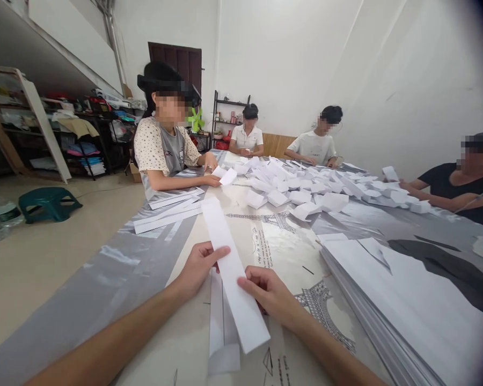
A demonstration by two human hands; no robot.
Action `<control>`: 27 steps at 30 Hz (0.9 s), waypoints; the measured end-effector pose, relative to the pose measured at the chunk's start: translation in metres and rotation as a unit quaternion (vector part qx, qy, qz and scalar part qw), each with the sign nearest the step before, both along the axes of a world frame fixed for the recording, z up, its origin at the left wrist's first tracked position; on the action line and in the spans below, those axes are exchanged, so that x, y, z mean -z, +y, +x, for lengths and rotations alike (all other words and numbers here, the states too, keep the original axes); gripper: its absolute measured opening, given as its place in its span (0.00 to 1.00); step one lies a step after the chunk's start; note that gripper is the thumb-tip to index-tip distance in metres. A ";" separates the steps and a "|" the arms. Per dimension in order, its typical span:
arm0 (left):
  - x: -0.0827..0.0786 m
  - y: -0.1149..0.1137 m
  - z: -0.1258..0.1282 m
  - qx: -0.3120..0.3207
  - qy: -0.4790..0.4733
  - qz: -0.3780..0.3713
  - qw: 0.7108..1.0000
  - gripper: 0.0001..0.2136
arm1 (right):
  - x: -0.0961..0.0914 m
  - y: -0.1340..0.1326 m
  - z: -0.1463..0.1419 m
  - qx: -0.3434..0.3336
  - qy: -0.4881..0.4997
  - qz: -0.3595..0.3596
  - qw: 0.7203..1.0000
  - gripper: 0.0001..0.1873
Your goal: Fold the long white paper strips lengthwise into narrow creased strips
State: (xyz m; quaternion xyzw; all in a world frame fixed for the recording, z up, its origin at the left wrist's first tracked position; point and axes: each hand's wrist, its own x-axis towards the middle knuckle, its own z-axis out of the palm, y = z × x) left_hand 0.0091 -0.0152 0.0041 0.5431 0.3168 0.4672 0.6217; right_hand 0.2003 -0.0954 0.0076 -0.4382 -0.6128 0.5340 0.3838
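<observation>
A long white paper strip (233,279) slants across the middle of the head view, raised over the table. My left hand (201,262) pinches its left edge, thumb on top and fingers underneath. On the opposite edge, lower down, my right hand (268,292) is closed with its thumb pressed on the paper. Beneath the held strip lies another white paper piece (224,359) with a folded lower end, partly covered by the strip. The fingertips under the strip are hidden.
A pile of folded white papers (290,185) spreads over the far table. A stack of white sheets (386,300) lies at right, cut strips (167,212) at left. Several people sit around the table handling paper. A green stool (48,201) stands on the floor at left.
</observation>
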 end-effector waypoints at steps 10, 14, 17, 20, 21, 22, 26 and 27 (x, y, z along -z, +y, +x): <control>-0.003 0.022 -0.009 -0.149 -0.135 -0.126 0.971 0.15 | -0.001 -0.001 0.005 -0.021 -0.031 -0.009 0.999 0.19; -0.002 0.035 -0.019 -0.173 -0.151 -0.137 0.964 0.11 | -0.003 0.000 0.012 -0.070 -0.023 -0.011 0.997 0.21; -0.001 0.039 -0.023 -0.189 -0.150 -0.126 0.962 0.11 | -0.005 -0.001 0.014 -0.097 -0.007 -0.014 0.995 0.23; -0.002 0.034 -0.022 -0.171 -0.130 -0.109 0.970 0.13 | -0.007 -0.002 0.013 -0.093 0.012 -0.002 0.996 0.17; -0.003 0.030 -0.020 -0.154 -0.118 -0.104 0.975 0.14 | -0.007 -0.002 0.011 -0.084 0.023 0.004 0.996 0.16; -0.004 0.026 -0.018 -0.131 -0.105 -0.099 0.981 0.14 | -0.008 -0.002 0.010 -0.073 0.035 0.010 0.997 0.16; -0.007 0.010 -0.010 -0.028 -0.044 -0.068 0.996 0.14 | -0.004 -0.004 0.002 -0.053 0.066 0.018 0.996 0.16; -0.007 0.007 -0.008 -0.015 -0.033 -0.061 0.997 0.14 | -0.002 -0.005 0.001 -0.050 0.069 0.015 0.996 0.16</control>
